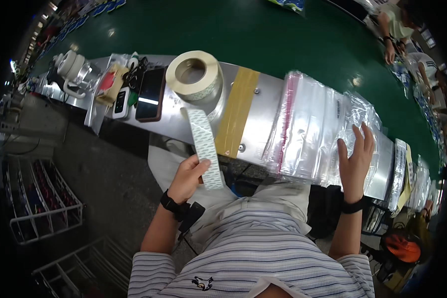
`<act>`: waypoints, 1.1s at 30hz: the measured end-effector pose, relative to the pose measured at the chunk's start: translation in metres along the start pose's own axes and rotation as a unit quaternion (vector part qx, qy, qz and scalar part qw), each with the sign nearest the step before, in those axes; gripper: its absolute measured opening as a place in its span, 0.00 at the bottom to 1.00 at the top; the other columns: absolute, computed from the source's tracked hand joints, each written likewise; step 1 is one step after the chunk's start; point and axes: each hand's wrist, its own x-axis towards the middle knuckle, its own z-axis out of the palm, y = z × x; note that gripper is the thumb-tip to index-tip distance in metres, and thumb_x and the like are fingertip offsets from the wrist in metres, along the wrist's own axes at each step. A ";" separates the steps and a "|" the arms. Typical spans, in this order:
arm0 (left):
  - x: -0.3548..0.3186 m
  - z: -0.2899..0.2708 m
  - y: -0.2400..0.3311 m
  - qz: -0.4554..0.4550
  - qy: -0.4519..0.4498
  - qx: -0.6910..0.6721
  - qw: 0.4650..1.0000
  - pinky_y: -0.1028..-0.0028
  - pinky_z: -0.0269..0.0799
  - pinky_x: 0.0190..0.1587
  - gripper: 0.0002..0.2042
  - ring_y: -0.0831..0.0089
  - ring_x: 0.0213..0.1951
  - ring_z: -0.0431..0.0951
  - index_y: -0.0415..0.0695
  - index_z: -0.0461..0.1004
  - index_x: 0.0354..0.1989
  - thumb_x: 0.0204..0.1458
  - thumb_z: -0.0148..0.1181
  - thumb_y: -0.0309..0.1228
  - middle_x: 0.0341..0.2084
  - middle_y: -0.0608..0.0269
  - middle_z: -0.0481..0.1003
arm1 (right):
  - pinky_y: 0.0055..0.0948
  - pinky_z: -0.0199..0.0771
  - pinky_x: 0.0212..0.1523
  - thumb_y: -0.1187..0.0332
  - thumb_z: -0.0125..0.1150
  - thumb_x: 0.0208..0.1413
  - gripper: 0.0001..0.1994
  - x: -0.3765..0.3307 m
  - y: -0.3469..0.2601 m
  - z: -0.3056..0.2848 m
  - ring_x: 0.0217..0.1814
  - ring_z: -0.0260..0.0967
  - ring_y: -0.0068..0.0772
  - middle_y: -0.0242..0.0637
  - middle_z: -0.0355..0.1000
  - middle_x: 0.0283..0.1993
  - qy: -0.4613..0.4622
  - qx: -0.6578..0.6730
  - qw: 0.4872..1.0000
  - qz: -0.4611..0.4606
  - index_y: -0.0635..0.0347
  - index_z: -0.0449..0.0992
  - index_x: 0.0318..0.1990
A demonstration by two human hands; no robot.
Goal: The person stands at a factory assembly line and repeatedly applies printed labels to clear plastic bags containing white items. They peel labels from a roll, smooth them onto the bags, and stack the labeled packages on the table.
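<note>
Between the thumb and fingers of my left hand [186,178] is the loose end of a label strip [203,141], white with rows of small printed marks. The strip hangs over the near edge of the metal ledge and runs up toward its roll [211,67], a thick cream ring lying on the ledge. My right hand [356,158] has its fingers spread and holds nothing. It hovers over or rests lightly on the right part of a stack of clear plastic bags [313,129]; whether it touches them I cannot tell. A pink-red band runs along the stack's left side.
A phone [150,94], a small white device [120,103] and a clear jug [82,74] stand left of the roll. Brown tape [238,111] crosses the ledge. Beyond lies a green belt [263,42]. Other people work at far right; a wire rack [44,198] stands lower left.
</note>
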 end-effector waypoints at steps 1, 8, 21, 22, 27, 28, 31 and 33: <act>-0.005 0.013 0.010 0.000 -0.029 -0.039 0.999 0.78 0.76 0.39 0.13 0.81 0.38 0.77 0.35 0.69 0.52 0.63 0.49 0.28 0.40 0.65 0.75 | 0.46 0.63 0.59 0.73 0.64 0.52 0.21 -0.005 -0.025 -0.007 0.63 0.60 0.54 0.51 0.64 0.60 -0.038 0.141 0.989 -0.039 0.64 0.69 0.54; 0.017 0.064 0.044 0.086 -0.031 -0.132 0.987 0.72 0.77 0.46 0.15 0.74 0.43 0.78 0.36 0.65 0.55 0.65 0.45 0.32 0.43 0.58 0.76 | 0.30 0.72 0.41 0.68 0.58 0.59 0.11 -0.028 -0.126 0.027 0.37 0.73 0.36 0.42 0.73 0.36 -0.426 0.603 0.669 -0.083 0.64 0.72 0.46; 0.002 0.100 0.059 0.577 0.072 0.560 0.590 0.64 0.71 0.41 0.14 0.59 0.38 0.74 0.40 0.74 0.42 0.45 0.66 0.25 0.37 0.58 0.74 | 0.18 0.64 0.28 0.71 0.60 0.61 0.06 -0.033 -0.110 0.037 0.28 0.59 0.12 0.25 0.68 0.25 -0.348 0.639 0.665 0.170 0.66 0.75 0.38; -0.005 0.104 0.051 0.498 0.023 0.579 0.645 0.64 0.72 0.40 0.15 0.58 0.37 0.74 0.39 0.75 0.42 0.44 0.66 0.25 0.37 0.56 0.75 | 0.19 0.64 0.29 0.71 0.60 0.60 0.06 -0.031 -0.112 0.038 0.28 0.60 0.13 0.25 0.68 0.25 -0.346 0.649 0.657 0.164 0.66 0.76 0.38; -0.008 0.101 0.032 0.367 0.027 0.491 0.790 0.67 0.72 0.39 0.14 0.56 0.37 0.75 0.38 0.75 0.43 0.47 0.65 0.25 0.39 0.52 0.76 | 0.25 0.68 0.29 0.73 0.61 0.57 0.03 -0.019 -0.123 0.037 0.27 0.67 0.24 0.32 0.72 0.27 -0.271 0.644 0.714 0.049 0.62 0.77 0.36; -0.005 0.101 0.031 0.367 0.020 0.461 0.808 0.68 0.72 0.37 0.13 0.59 0.36 0.75 0.38 0.75 0.43 0.48 0.65 0.25 0.38 0.53 0.76 | 0.27 0.69 0.29 0.73 0.61 0.56 0.03 -0.017 -0.124 0.036 0.27 0.69 0.28 0.34 0.73 0.28 -0.266 0.609 0.746 0.037 0.62 0.78 0.36; 0.003 0.104 0.036 0.308 0.021 0.374 0.874 0.74 0.71 0.34 0.10 0.68 0.31 0.76 0.36 0.75 0.42 0.51 0.63 0.24 0.34 0.56 0.77 | 0.32 0.71 0.30 0.73 0.62 0.53 0.03 -0.015 -0.125 0.036 0.28 0.72 0.38 0.40 0.74 0.29 -0.230 0.520 0.823 -0.008 0.60 0.78 0.35; 0.010 0.105 0.045 0.252 0.008 0.332 0.909 0.79 0.69 0.31 0.08 0.76 0.29 0.75 0.35 0.75 0.42 0.54 0.61 0.23 0.31 0.59 0.77 | 0.35 0.72 0.31 0.73 0.63 0.51 0.03 -0.016 -0.122 0.034 0.30 0.73 0.44 0.40 0.74 0.30 -0.218 0.497 0.840 -0.001 0.59 0.78 0.34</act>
